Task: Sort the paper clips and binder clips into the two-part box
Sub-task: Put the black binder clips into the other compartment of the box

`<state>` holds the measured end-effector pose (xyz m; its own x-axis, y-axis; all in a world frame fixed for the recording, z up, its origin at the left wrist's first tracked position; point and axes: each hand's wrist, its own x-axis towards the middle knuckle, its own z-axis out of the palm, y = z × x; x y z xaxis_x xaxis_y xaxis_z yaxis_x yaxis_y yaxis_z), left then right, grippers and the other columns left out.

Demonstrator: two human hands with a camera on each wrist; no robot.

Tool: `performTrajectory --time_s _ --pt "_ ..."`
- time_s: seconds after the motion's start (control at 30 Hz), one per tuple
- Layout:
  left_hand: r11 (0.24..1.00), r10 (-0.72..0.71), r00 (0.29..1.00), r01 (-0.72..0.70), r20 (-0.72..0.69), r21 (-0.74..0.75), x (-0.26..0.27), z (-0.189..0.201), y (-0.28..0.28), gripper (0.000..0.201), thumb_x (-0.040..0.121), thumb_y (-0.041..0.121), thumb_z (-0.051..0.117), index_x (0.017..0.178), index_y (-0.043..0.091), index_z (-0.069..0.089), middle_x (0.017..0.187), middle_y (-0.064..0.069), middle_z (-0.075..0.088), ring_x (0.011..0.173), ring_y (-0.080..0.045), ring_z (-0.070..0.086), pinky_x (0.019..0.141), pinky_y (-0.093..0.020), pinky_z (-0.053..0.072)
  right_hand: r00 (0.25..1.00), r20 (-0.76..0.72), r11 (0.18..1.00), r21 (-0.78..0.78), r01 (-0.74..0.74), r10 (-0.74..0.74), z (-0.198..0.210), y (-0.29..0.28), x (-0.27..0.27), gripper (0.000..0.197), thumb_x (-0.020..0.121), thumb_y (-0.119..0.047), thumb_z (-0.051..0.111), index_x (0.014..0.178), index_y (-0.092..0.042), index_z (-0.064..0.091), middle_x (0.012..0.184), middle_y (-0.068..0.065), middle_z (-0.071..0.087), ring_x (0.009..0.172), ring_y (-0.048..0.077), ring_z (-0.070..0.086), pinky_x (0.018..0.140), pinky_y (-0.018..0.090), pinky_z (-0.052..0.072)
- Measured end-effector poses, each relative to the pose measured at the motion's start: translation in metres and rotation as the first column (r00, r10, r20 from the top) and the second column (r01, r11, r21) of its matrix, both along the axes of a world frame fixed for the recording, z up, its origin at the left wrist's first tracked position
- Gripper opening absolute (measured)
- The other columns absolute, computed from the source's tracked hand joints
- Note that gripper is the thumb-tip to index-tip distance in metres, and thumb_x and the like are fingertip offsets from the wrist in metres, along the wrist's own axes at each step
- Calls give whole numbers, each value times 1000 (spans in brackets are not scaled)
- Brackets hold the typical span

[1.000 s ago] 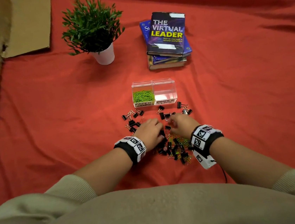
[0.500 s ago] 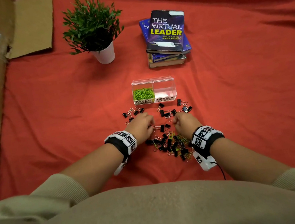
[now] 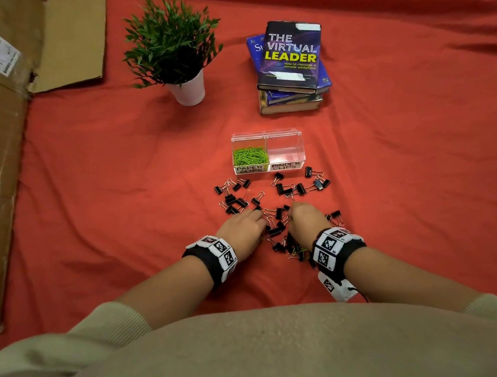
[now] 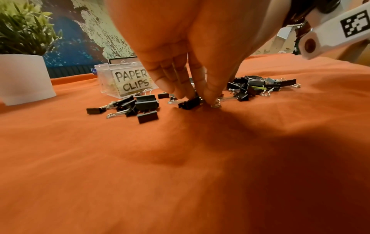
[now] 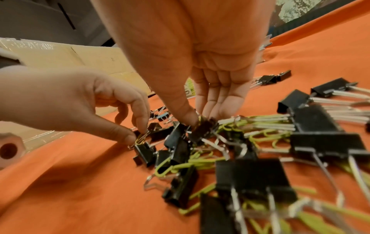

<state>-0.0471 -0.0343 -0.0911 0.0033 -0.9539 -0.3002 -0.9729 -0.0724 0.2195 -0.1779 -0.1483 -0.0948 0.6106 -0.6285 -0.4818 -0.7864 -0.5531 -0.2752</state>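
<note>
Warm light is falling from above; my hands are casting soft shadows on the red-orange cloth (image 4: pixel 180 158), nearest black metal binder clips (image 5: pixel 254 182) blurring.

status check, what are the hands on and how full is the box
Left hand pinching a clip at the pile's edge; right hand fingertips down in the pile. Box: paper-clip side filled, binder side bare. Clips tangled together.
</note>
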Motion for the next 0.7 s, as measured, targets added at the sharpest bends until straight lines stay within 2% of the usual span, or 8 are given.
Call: performTrajectory --time_s 0.13,0.23,0.33,0.43,0.5,0.6,0.7 --pt "999 13 999 -14 51 32 3 -1 1 22 92 16 46 110 8 56 116 -9 51 111 -27 47 88 -38 42 995 44 994 67 89 -92 -1 3 -2 32 82 -6 59 114 -6 54 108 13 65 99 29 63 86 37 53" --pt "1000 7 998 -9 59 26 5 -1 2 21 92 16 46 107 7 56 117 -11 49 110 -28 46 88 -38 42 988 82 988 102 119 -128 0 0 -6 32 80 -10 62 112 -10 56 101 8 66 96 27 63 82 33 51" --pt "1000 -4 999 3 34 29 8 -3 4 22 91 16 47 109 6 55 118 -11 48 110 -28 46 89 -37 41 961 114 952 209 226 -253 3 -8 -8 22 78 -11 63 99 -14 59 82 2 63 81 24 65 75 34 55" --pt "997 74 995 -73 -70 8 12 -6 4 20 92 16 47 107 4 54 115 -11 51 108 -28 47 93 -37 40 918 153 892 339 298 -365 5 -20 -11 7 80 -6 63 87 -9 65 70 -1 60 69 19 60 68 31 53" --pt "984 171 967 -177 -190 -17 17 -6 3 15 92 13 46 99 2 54 107 -14 54 100 -29 50 90 -38 42 882 161 835 432 341 -443 8 -28 -15 4 83 -5 64 86 -5 67 75 1 64 65 15 58 67 33 53" --pt "938 331 884 -347 -331 12 25 -2 4 5 91 10 46 87 9 49 89 -9 55 82 -24 50 73 -33 40 801 170 723 565 398 -574 11 -39 -22 7 85 -5 63 89 -5 68 86 7 69 63 14 59 61 26 54" --pt "883 448 813 -468 -373 41 33 2 4 7 90 12 49 84 15 47 81 -3 55 73 -20 50 67 -32 39 691 142 545 731 409 -709 14 -46 -22 13 85 1 58 88 -5 69 90 16 69 69 20 60 68 30 51"
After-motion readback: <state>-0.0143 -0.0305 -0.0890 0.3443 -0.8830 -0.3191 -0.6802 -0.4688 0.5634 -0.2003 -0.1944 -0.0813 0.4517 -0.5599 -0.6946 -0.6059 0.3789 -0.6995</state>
